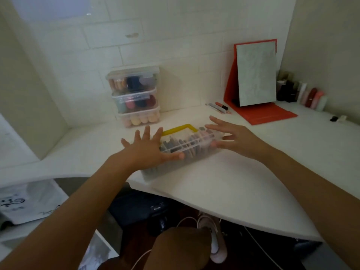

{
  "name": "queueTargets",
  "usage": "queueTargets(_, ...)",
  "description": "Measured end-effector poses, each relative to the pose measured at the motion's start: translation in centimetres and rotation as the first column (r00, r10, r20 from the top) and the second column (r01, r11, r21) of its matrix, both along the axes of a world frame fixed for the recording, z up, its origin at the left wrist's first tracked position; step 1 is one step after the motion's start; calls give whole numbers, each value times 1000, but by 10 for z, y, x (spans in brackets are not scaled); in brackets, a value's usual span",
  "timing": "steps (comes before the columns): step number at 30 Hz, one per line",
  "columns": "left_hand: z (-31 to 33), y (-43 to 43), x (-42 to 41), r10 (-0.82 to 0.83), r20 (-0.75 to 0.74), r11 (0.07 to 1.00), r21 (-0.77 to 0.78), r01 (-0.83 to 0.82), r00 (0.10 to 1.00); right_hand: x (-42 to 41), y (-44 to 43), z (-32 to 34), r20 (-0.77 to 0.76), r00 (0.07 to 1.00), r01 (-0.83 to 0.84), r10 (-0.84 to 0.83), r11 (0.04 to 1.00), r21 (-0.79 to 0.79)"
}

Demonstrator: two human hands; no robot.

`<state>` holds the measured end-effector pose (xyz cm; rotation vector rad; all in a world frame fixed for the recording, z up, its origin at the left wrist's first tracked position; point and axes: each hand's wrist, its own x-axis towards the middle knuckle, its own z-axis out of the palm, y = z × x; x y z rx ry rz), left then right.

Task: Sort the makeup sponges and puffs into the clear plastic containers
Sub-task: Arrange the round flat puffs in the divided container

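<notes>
Noting a bent knee [181, 248] nearest the lens, below the front edge of the white desk [224, 191]. Tracing both bare forearms reaching forward and up over that edge, left from the lower left, right from the lower right. Finding the left hand [148, 151] palm down, fingers straight and fanned wide, thumb stretched along the near rim of the clear container [194, 158], gripping nothing. Finding the right hand [233, 139] likewise spread wide and relaxed over the container's far right end, fingers pointing left, thumb low beside the near wall; not managing to tell, through blur, whether touching or just hovering. Placing the container on the desk between the two hands, near the front edge, sitting flat with its long axis running from near left to far right. Recording flat puffs [187, 147] standing on edge in a row inside, and a yellow handle [180, 128] lying along the far long side. Moving back: logging a stack of three lidded containers [136, 96] against the tiled wall, holding rounded sponges [139, 120]. Logging pencils [219, 107] just left of a mirror [257, 75] on a red stand, and bottles [303, 94] lining the right-hand wall.
</notes>
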<state>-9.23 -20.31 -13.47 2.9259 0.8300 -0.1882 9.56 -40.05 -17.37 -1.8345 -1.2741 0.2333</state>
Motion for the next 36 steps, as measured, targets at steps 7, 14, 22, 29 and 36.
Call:
queueTargets(7, 14, 20, 7, -115, -79, 993, -28, 113, 990, 0, 14, -7, 20, 996, 81, -84, 991, 106)
queueTargets(14, 22, 43, 7, -221, -46, 963, -167, 211, 974, 1, 18, -11, 73, 988, 125, -134, 985, 116)
queueTargets(22, 13, 54, 11, -193, 98, 961, -181, 208, 976, -12, 39, -19, 229, 934, 223, -274, 949, 224)
queueTargets(29, 12, 71, 13, -195, 107, 966, -152, 210, 975, -25, 58, -24, 265, 899, 277, -348, 922, 272)
queueTargets(36, 5, 99, 3, -186, 184, 968, -133, 212, 965, -42, 88, -19, 170, 920, 310, -353, 921, 235)
